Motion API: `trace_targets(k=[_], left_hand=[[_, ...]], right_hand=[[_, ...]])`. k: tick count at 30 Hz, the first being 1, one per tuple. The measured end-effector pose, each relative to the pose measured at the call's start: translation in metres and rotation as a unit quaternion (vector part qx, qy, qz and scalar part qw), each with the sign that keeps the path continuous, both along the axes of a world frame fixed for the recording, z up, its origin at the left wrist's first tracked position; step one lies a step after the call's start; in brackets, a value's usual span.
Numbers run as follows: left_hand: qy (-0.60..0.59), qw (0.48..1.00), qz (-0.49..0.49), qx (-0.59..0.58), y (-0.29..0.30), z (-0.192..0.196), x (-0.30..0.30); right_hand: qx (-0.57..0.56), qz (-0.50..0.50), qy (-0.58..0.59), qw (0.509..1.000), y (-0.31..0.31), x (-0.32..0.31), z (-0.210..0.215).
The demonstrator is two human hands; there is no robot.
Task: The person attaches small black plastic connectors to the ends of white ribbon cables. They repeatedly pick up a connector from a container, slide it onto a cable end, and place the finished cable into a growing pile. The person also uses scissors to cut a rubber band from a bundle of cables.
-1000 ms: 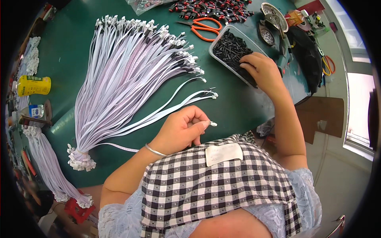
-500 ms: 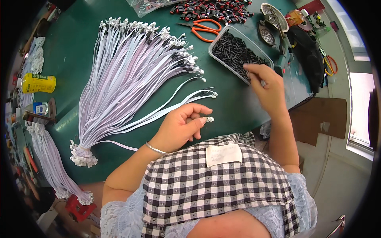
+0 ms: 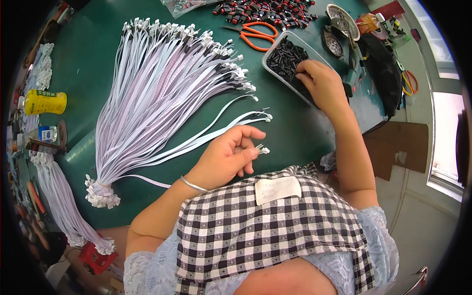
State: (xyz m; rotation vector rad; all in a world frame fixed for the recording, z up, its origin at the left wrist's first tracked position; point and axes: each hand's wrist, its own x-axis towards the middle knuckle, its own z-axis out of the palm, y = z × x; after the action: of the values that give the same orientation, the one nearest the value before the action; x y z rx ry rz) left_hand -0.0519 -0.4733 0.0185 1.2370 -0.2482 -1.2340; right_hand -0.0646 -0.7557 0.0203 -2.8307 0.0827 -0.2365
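A: Fingers (image 3: 246, 152) of the left hand (image 3: 223, 160) are pinched on the white connector end (image 3: 263, 150) of one flat ribbon cable (image 3: 147, 180), held just above the green table (image 3: 290, 128) in front of the checked apron (image 3: 265, 226). The right hand (image 3: 322, 83) is reached into the clear tray (image 3: 269, 55), its fingertips curled down among the small black parts (image 3: 285, 54); whether one is actually gripped cannot be told.

B: How would the cable be judged to handle?

A: Light and limp, it is thought. A thin, pale lilac-white strip is seen, bending freely, so its tail would be expected to drag and flop. The plug is tiny and probably delicate at its pins; it is best taken by the plastic body between thumb and forefinger, as is done now, not by the ribbon itself.

B: And the black parts?

A: Small, hard and light, likely to slip from the fingertips; single pieces are best picked from the top of the heap.

B: What lies around?

A: A large fanned bundle of like cables (image 3: 157, 98) is spread to the left, tied at its lower end. Orange scissors (image 3: 255, 34) lie beyond the tray, and a yellow bottle (image 3: 44, 102) lies at the far left.
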Motion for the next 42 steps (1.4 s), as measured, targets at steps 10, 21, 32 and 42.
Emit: trace_targets(k=[10,21,32,42], left_hand=[[0.017,1.0,0.002,-0.001,-0.001,-0.002,0.006],[0.006,1.0,-0.004,0.008,0.001,0.003,0.004],[-0.125,0.991,0.021,0.036,-0.002,0.0,-0.002],[-0.098,0.99,0.098,-0.016,-0.005,-0.007,-0.004]], right_hand=[[0.005,-0.018,0.033,0.999,-0.003,0.003,0.011],[-0.046,0.018,-0.069,0.996,-0.007,0.0,0.024],[0.36,0.05,-0.047,0.931,0.071,-0.063,0.032],[0.368,0.084,-0.171,0.91,0.107,-0.078,0.003]])
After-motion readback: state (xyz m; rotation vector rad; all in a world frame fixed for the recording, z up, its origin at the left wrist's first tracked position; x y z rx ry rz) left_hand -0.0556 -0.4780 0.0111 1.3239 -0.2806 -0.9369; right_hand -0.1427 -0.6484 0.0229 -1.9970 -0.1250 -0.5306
